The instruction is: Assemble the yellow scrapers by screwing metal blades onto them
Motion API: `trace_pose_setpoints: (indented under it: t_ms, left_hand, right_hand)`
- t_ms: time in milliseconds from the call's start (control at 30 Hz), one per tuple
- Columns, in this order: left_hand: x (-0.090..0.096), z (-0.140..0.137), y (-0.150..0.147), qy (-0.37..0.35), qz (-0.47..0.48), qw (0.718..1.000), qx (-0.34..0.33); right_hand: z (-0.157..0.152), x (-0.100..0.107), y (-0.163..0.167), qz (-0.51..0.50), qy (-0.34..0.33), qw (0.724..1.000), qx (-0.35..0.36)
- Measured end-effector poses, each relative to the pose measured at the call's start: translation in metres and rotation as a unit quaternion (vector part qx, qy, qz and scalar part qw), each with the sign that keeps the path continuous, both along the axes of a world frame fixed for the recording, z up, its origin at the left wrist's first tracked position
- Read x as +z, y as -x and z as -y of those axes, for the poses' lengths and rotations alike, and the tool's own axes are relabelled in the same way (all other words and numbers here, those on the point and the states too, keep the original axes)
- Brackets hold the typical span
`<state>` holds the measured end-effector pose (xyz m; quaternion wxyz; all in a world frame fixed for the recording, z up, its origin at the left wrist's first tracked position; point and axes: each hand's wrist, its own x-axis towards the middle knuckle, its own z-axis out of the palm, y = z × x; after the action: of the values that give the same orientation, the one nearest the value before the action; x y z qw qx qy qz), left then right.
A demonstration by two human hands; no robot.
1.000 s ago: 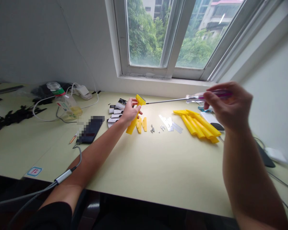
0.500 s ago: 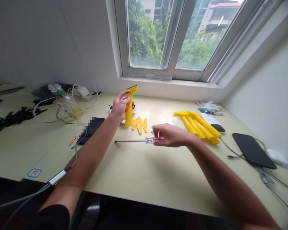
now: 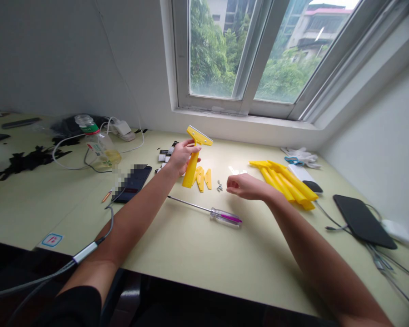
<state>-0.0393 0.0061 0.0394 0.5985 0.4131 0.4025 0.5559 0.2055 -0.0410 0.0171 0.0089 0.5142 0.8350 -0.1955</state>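
My left hand (image 3: pixel 182 157) is closed around the yellow scraper (image 3: pixel 191 170), holding it up over the table with its wide head and metal edge at the top. Below and to its right lie several flat yellow plates (image 3: pixel 200 179). A small heap of screws (image 3: pixel 219 186) sits just left of my right hand (image 3: pixel 243 185), whose fingers are curled together; whether anything small is between them is hidden. In front of that hand a screwdriver (image 3: pixel 226 217) with a clear and purple handle rests on the table, its shaft pointing left.
More yellow scraper handles (image 3: pixel 286 184) are piled at the right, near white gloves (image 3: pixel 301 156) and a black tablet-like device (image 3: pixel 364 221) with cables. On the left are a phone (image 3: pixel 134 184), a plastic bottle (image 3: pixel 100 147) and black scraps (image 3: pixel 34 162). Small white-and-black boxes (image 3: pixel 164 156) stand behind my left hand.
My right hand has let go of the screwdriver, which now lies on the table, and has moved slightly back beside the screws. My left hand has turned the scraper so its head shows broadside.
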Motion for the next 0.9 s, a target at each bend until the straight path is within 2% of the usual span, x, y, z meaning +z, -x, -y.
trace_pose_setpoints:
  t_ms: [200, 367, 533, 700, 800, 900]
  left_hand:
    - [-0.005, 0.002, -0.003, 0.018, -0.022, 0.999, -0.036]
    - [-0.005, 0.002, -0.005, -0.005, -0.030, 0.998, -0.047]
    - [-0.008, -0.003, -0.003, -0.044, -0.024, 0.998, -0.035]
    - [-0.001, -0.008, 0.003, -0.085, -0.003, 0.996, 0.014]
    - [0.011, -0.007, 0.012, -0.104, 0.011, 0.993, 0.053]
    - [0.023, -0.008, 0.024, -0.108, 0.027, 0.990, 0.084]
  right_hand:
    - [-0.018, -0.004, -0.031, -0.015, -0.069, 0.990, -0.122]
    - [-0.018, -0.011, -0.023, -0.033, -0.091, 0.989, -0.113]
    - [-0.021, -0.010, 0.009, -0.075, -0.089, 0.992, -0.058]
    - [-0.050, -0.012, 0.062, -0.111, -0.082, 0.990, -0.037]
    - [-0.075, -0.015, 0.097, -0.132, -0.083, 0.986, -0.054]
    - [-0.098, -0.017, 0.128, -0.158, -0.096, 0.976, -0.111]
